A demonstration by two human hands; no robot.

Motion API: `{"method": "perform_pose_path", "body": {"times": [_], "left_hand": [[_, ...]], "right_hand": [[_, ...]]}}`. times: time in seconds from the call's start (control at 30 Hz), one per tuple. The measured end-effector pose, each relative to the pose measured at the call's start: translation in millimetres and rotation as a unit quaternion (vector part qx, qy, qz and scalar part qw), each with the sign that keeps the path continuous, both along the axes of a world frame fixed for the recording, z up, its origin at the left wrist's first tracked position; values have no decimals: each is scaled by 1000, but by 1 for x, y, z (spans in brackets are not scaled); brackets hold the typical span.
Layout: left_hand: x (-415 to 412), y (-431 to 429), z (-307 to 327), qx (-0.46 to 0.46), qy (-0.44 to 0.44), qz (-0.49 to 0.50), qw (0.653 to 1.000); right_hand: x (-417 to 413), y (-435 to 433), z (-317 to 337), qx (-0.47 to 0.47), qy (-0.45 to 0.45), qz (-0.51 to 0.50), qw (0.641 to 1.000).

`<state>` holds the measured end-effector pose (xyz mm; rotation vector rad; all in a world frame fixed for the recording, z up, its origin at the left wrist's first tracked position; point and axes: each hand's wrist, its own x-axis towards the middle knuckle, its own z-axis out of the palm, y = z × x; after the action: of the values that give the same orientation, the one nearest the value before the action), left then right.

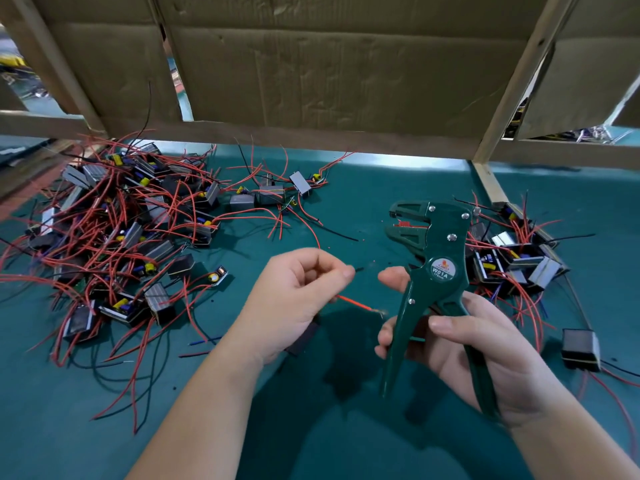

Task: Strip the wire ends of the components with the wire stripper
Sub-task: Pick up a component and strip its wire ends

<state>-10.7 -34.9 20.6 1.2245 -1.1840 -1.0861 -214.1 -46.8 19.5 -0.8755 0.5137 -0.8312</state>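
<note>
Grips the wire stripper [440, 271] upright in the right hand [460, 344], above the green mat [346, 427] just right of centre, fingers curled round both spread handles, jaws gaping at the top, probably to take the next wire. Pinches a black wire end [358, 269] between thumb and forefinger of the left hand [294, 299], tip aimed toward the tool but short of the jaws. Trails a red wire [353, 302] below that hand, tip bared, likely stripped; seemingly tied to the dark component [304, 337] half hidden under the palm. Leaves a big tangled heap [121, 230] at the left, a smaller heap [516, 258] behind the tool, a lone box [580, 348] beyond the right wrist. Nothing between wire tip and jaws; risks snagging only on loose red leads nearby.
</note>
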Motion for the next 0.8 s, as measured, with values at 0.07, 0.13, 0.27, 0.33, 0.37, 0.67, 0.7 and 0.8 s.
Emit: {"method": "perform_pose_path", "body": {"times": [0.07, 0.13, 0.27, 0.33, 0.37, 0.67, 0.7, 0.8], "left_hand": [[1, -1, 2, -71, -25, 39, 996], [2, -2, 2, -132, -52, 64, 988], [3, 0, 3, -190, -48, 61, 979], [3, 1, 2, -197, -51, 55, 978], [4, 1, 2, -199, -55, 56, 977], [5, 2, 5, -229, -149, 68, 960], [5, 3, 5, -232, -158, 68, 957], [4, 3, 7, -234, -163, 67, 956]], "right_hand": [[-1, -1, 0, 5, 16, -18, 1000], [-4, -1, 3, 5, 23, 4, 1000], [-8, -2, 7, 11, 2, 130, 991], [-7, -1, 8, 27, -19, 178, 983], [-6, -1, 8, 32, -22, 188, 981], [-3, 5, 5, 7, 9, 174, 985], [-3, 5, 4, 1, 19, 166, 986], [-3, 7, 4, -13, 57, 143, 988]]}}
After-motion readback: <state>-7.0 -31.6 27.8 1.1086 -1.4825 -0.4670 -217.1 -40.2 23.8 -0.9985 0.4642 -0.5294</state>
